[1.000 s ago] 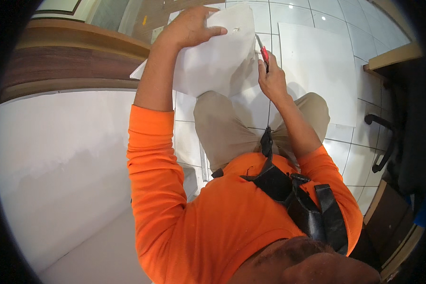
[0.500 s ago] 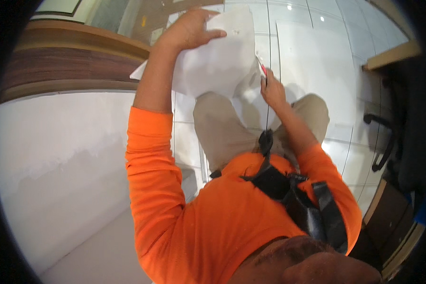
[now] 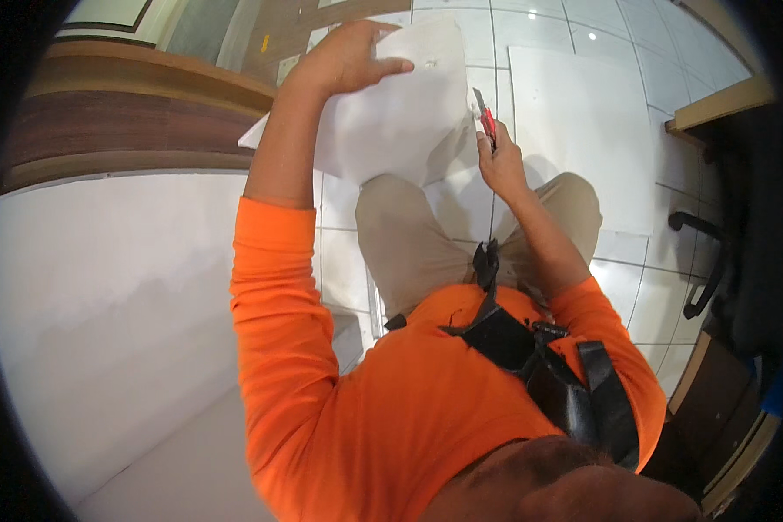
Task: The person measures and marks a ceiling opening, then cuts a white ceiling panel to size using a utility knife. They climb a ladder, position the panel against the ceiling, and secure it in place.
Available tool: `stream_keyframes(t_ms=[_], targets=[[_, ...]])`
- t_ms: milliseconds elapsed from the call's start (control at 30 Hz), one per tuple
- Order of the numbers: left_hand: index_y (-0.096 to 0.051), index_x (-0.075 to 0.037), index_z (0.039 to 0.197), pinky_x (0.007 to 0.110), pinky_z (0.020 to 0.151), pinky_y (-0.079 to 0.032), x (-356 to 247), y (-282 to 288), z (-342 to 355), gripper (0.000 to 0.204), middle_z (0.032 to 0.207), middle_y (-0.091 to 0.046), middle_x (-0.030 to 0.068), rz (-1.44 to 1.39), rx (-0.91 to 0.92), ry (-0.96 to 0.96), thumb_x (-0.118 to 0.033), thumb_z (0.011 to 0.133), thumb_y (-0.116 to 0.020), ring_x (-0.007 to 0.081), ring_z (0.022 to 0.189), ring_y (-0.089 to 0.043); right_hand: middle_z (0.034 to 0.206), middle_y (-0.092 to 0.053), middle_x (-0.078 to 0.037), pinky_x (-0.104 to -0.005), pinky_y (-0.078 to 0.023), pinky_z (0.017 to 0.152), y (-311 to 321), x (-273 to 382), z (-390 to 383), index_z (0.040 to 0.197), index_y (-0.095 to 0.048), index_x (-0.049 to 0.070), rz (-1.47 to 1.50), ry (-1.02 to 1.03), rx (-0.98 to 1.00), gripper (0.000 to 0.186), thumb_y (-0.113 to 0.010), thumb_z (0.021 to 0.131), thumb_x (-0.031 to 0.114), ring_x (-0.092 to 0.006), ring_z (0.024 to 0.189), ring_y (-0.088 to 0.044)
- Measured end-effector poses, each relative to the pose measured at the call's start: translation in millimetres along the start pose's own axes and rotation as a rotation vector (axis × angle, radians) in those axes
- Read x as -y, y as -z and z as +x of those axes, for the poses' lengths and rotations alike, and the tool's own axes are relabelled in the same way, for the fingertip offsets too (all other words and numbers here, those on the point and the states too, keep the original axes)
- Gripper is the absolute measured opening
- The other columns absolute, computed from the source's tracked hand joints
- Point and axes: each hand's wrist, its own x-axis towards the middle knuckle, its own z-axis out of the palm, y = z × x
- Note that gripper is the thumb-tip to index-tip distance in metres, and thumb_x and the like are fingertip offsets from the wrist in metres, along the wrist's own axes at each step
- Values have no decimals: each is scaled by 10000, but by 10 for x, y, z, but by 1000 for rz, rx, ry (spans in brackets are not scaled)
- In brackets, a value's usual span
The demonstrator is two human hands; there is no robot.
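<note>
My left hand [image 3: 346, 59] grips a white board [image 3: 390, 126] by its far left part, the thumb lying on the face and the fingers over the far edge. The board looks like plasterboard and stands tilted in front of my knees. A small chipped spot shows near its far right corner. In my right hand [image 3: 503, 167] is a red utility knife [image 3: 488, 122], its blade out and pointing away from me. The blade sits just right of the board's right edge, slightly apart from it. A small pale crumb shows by the blade.
Another flat white sheet [image 3: 578, 130] lies on the tiled floor [image 3: 531, 35] to the right. A brown wooden ledge [image 3: 130, 117] and a white panel [image 3: 122, 252] run along my left. Dark furniture with a wooden edge [image 3: 718, 103] stands at the right.
The knife has come away from the board's right edge, and its blade now shows more fully, turned more upright. My left hand and the board have barely moved.
</note>
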Motion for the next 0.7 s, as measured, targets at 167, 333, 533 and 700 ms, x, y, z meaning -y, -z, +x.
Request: stream_keyframes(t_ms=[167,333,533,700], targets=[[-711,-51,1259,408,947,-529,103,-64,52,560,1157,-740,186,-127,72,13,-434,859,-797,340,1049,-700,890,-677,-310,-574,-523,748,-36,-135,-29,1296,-518,33,-249,22,23,367,-573,1017,264,-503,843,-665],[-676,-72,1319,407,969,-517,29,36,-3,585,1185,-731,187,-78,94,96,-433,873,-784,342,1078,-689,885,-675,-313,-583,-515,733,-60,-117,-72,1277,-520,42,-112,-63,38,344,-556,1029,277,-516,826,-660],[-680,-72,1319,416,966,-520,98,-70,35,582,1186,-729,192,-127,93,132,-425,869,-788,341,1074,-692,848,-672,-256,-514,-515,655,-154,-234,-58,1311,-529,69,-278,6,4,341,-571,1032,261,-483,761,-659],[-701,-82,1292,411,928,-534,60,-104,28,530,1120,-750,182,-17,11,8,-394,872,-788,334,994,-708,900,-682,-281,-566,-520,724,-98,-238,-60,1291,-528,43,16,-39,25,381,-566,1016,303,-501,783,-658]])
